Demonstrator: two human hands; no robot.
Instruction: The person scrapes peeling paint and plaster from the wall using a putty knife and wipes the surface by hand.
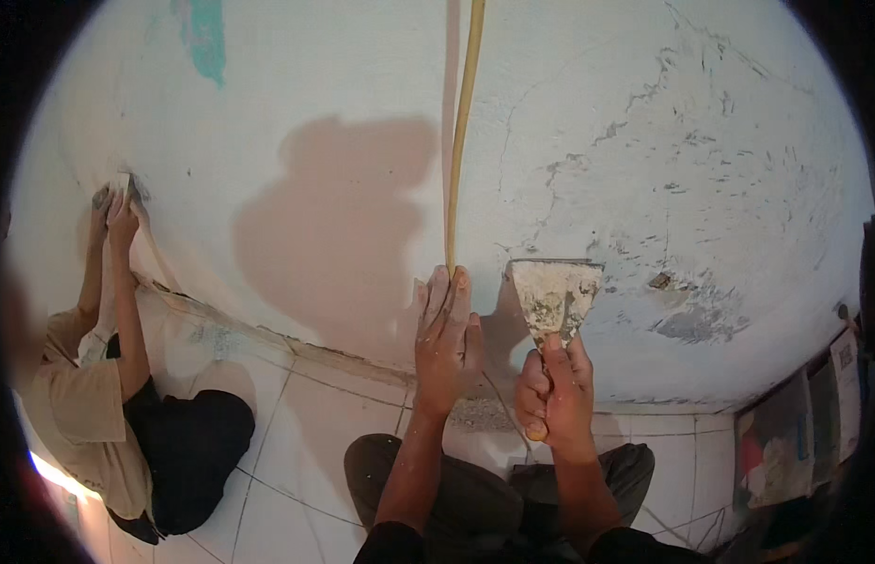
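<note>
My right hand point(561, 402) grips a wide putty knife point(554, 296), thumb along its neck. Dried plaster coats the blade, whose straight edge is up against the white wall point(353, 56) beside cracked, flaking paint. My left hand point(444, 345), dusted white, lies flat with fingers extended upward on the wall. Its fingertips cover the lower part of a yellowish cable point(466, 106) that runs down the wall; whether they press it or only rest over it, I cannot tell. To the right of the blade, a grey patch of bare plaster point(702, 321) shows through the paint.
At left, another person point(92, 402) sits by the wall, both hands on a scraper point(124, 183). Crumbled debris point(483, 414) lies on the tiled floor point(289, 451) at the wall's foot. A cabinet with printed sheets point(776, 440) stands at right. A thin cord point(504, 402) hangs between my arms.
</note>
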